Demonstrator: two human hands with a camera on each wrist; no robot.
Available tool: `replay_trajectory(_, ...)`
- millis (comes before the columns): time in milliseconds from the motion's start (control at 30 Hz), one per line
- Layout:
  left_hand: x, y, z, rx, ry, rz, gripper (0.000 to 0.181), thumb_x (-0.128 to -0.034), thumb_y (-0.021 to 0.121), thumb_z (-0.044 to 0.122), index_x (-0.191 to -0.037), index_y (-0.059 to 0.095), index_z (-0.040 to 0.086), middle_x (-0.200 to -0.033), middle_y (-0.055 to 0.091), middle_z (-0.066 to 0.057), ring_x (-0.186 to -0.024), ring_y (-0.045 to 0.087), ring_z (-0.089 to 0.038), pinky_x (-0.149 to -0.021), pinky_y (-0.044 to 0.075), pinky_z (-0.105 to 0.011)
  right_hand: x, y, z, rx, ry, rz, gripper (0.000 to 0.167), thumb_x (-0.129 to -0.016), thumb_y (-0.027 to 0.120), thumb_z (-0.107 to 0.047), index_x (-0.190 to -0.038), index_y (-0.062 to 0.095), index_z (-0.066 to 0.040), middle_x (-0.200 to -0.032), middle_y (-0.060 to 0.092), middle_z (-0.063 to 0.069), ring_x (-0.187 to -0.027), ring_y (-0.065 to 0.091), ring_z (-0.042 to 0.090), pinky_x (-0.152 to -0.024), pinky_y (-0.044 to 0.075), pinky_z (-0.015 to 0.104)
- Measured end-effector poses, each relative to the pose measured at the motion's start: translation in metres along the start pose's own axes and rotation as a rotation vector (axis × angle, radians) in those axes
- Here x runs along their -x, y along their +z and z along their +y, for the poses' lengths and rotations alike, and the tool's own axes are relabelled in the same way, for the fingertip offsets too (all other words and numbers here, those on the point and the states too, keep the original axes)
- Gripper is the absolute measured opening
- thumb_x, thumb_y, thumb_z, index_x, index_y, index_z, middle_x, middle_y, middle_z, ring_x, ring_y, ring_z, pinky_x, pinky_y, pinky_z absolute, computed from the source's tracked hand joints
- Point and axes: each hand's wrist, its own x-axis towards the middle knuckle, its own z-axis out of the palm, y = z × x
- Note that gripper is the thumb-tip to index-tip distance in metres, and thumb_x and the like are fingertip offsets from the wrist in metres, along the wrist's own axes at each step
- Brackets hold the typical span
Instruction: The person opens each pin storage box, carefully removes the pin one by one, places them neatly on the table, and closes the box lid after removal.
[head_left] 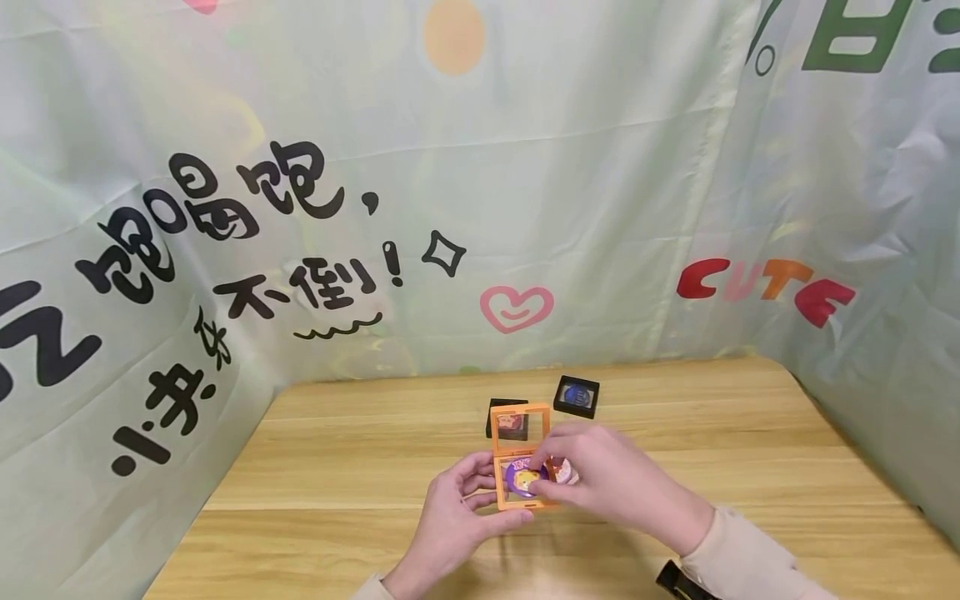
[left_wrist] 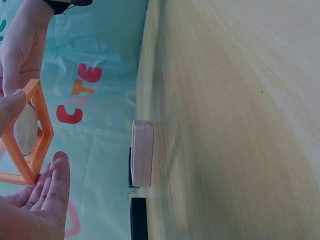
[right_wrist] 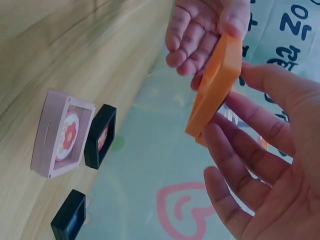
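Head view: left hand (head_left: 468, 518) grips orange case (head_left: 517, 452), right hand (head_left: 600, 471) pinches purple badge (head_left: 522, 481) (probably light, stiff, slick); best held by rim.

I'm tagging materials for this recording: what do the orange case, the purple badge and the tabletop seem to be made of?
Orange case: probably smooth, hard plastic, given its uniform colour and straight, crisp frames.
Purple badge: a printed picture face; plastic or coated metal, I can't tell.
Tabletop: wood or wood-look laminate, judging by its pale grain lines.
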Motion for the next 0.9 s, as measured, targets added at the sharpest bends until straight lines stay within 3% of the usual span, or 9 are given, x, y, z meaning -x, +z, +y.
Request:
replay_trajectory(133,-0.0005,-0.0003,-0.0009,0.005,0.002,0.001,0.074,-0.0767,0.099,0.017,-0.138,0.063,-0.001,-0.120,0.073,-0.012,-0.109,0.072,-0.022,-0.094,0.065,-0.023,0.0000,0.0038,-0.0033,0.070,-0.024,0.032,0.014,-0.091,0.087,-0.038,-0.098,0.082,-0.027,-0.099,0.076,-0.014,-0.088,0.069,0.003,-0.073,0.059,0.024)
replay_trajectory(367,-0.0012,-0.0001,-0.0022,0.000,0.013,0.004,0.071,-0.0763,0.099,0.016,-0.136,0.065,0.000,-0.120,0.073,-0.011,-0.109,0.072,-0.021,-0.094,0.065,-0.025,-0.0004,0.0078,-0.0055,0.137,-0.059,0.059,0.020,-0.088,0.090,-0.039,-0.099,0.081,-0.025,-0.097,0.075,-0.013,-0.087,0.069,0.004,-0.076,0.059,0.029)
replay_trajectory(633,-0.0005,-0.0009,-0.0029,0.000,0.011,-0.002,0.074,-0.0768,0.099,0.017,-0.139,0.063,0.000,-0.120,0.072,-0.011,-0.110,0.071,-0.022,-0.094,0.065,-0.024,-0.0016,0.0099,-0.0075,0.129,-0.060,0.060,0.017,-0.088,0.089,-0.036,-0.098,0.080,-0.025,-0.095,0.073,-0.014,-0.080,0.060,-0.001,-0.070,0.053,0.023)
replay_trajectory(900,-0.0005,-0.0011,-0.0035,-0.005,0.011,0.010,0.076,-0.0764,0.099,0.017,-0.140,0.062,-0.001,-0.119,0.072,-0.011,-0.109,0.071,-0.021,-0.093,0.065,-0.024,-0.0018,0.0110,-0.0088,0.132,-0.050,0.065,0.019,-0.089,0.089,-0.037,-0.099,0.080,-0.025,-0.099,0.075,-0.013,-0.085,0.066,0.004,-0.072,0.056,0.026)
